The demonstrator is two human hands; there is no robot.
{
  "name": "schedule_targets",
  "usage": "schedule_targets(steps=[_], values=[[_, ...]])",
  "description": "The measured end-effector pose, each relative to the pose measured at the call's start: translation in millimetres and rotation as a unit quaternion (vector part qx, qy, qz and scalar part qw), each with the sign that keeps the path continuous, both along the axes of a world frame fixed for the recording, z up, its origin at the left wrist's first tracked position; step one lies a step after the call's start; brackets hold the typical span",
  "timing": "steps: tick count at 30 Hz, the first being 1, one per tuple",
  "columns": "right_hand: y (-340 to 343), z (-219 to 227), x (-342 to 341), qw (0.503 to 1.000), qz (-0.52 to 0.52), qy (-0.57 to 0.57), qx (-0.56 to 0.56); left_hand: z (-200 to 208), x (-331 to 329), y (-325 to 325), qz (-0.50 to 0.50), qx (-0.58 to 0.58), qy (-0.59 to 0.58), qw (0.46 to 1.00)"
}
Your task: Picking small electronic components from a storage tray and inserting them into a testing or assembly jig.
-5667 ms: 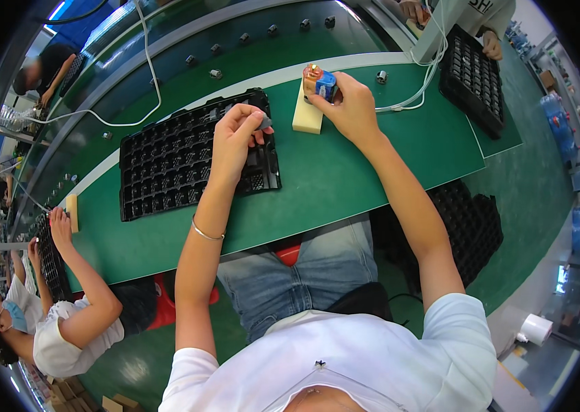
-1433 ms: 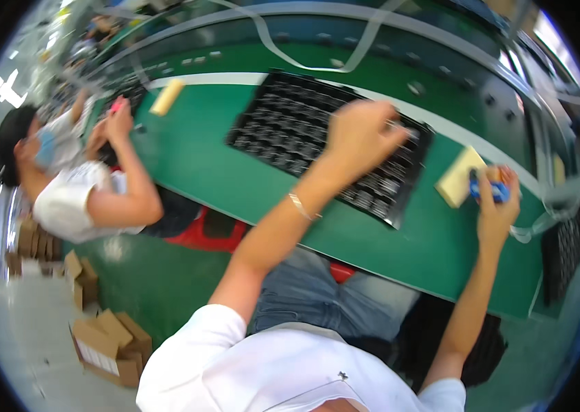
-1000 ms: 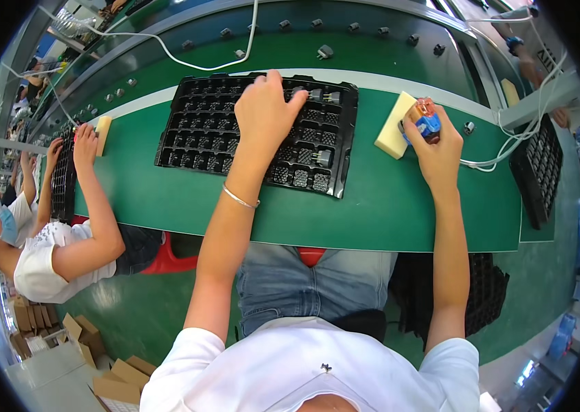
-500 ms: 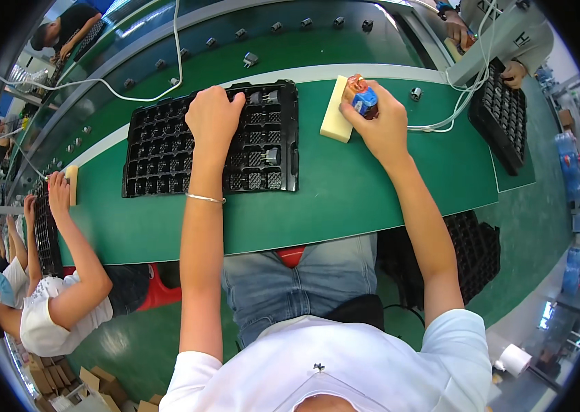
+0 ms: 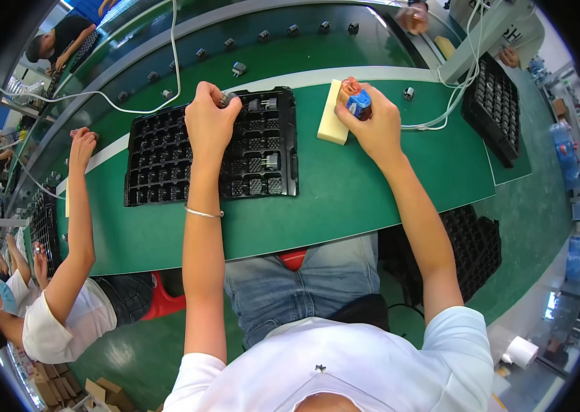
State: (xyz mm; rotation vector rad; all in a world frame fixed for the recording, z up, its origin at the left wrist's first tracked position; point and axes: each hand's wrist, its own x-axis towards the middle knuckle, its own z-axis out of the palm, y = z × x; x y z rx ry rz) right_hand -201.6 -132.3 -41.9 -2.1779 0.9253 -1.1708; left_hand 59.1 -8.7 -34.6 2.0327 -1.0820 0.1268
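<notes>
My left hand (image 5: 212,125) is over the black compartment tray (image 5: 159,158), thumb and fingertips closed on a small grey plug-like part (image 5: 227,100) above its far edge. Similar parts with metal pins sit in the tray's right side, such as one grey part (image 5: 271,162); most compartments hold nothing. My right hand (image 5: 376,125) is wrapped round a small bottle (image 5: 358,104) with a blue body and an orange top. Beside it a pale yellow sponge block (image 5: 331,127) lies on the green table (image 5: 345,185). The bottle's lower end is hidden by my fingers.
A row of grey parts (image 5: 229,42) lies on the green strip behind the table. One loose part (image 5: 409,93) is right of my right hand. White cables (image 5: 434,127) and another black tray (image 5: 492,103) are at right. A co-worker (image 5: 63,309) reaches in from the left.
My left hand has lifted slightly and now shows a grey part in its fingertips. My right hand keeps the bottle. At left, the co-worker's arm has reached farther toward the strip.
</notes>
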Motion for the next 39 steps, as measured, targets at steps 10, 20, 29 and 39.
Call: schedule_targets(steps=[10,20,29,39], values=[[-6,-4,1,1.0,0.002,0.017,0.017,18,-55,3,-0.26,-0.166,0.552,0.775],[-4,-5,3,1.0,0.007,0.018,0.007,-3,-75,-6,-0.253,-0.139,0.609,0.739],[-12,-8,2,0.999,-0.02,0.024,-0.016,-5,-76,-5,-0.261,-0.128,0.597,0.748],[-13,-7,-1,0.996,0.038,-0.04,0.07,-6,-76,-5,-0.262,-0.125,0.588,0.755]])
